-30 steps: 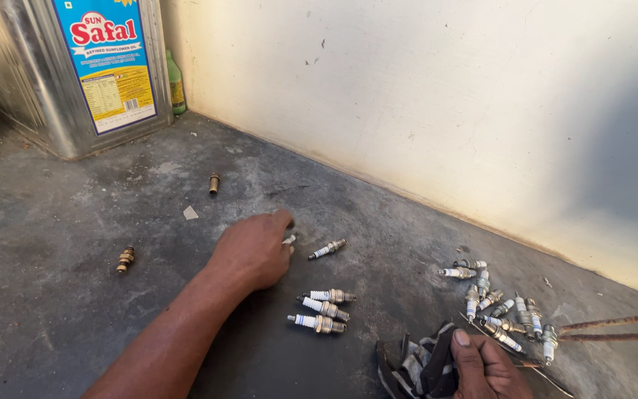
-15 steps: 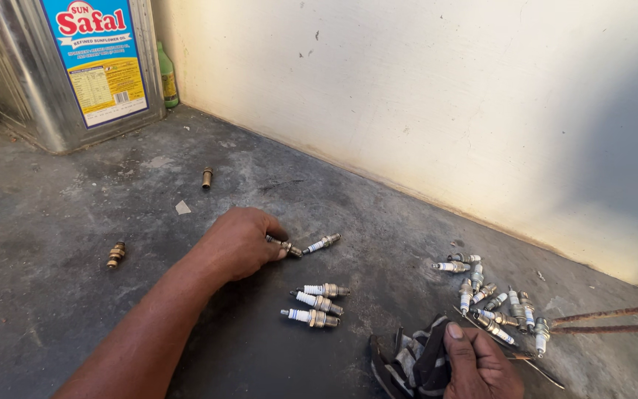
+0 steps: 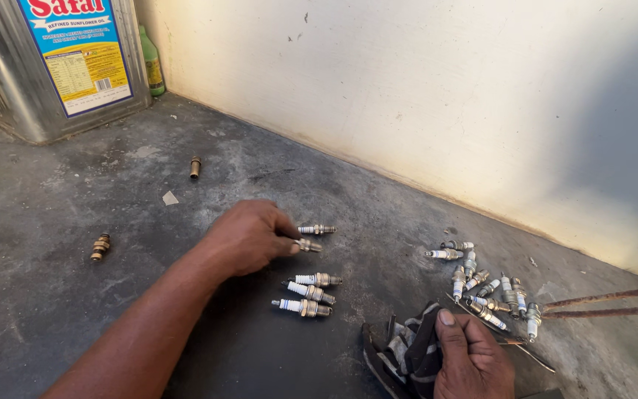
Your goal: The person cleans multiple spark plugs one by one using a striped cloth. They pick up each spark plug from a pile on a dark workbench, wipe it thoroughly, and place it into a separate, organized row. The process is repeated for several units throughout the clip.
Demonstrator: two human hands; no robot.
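Blue-labelled metal tin (image 3: 53,66) stands left, partly cropped.

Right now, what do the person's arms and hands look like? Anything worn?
Both are bare. The left hand and its forearm show no sleeve, glove, watch or ring. The right hand shows only to the wrist, also ungloved, with short nails on the fingers. No markings visible.

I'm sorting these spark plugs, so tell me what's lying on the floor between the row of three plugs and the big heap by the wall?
Nothing: in the head view, bare grey floor separates the row of three plugs from the heap.
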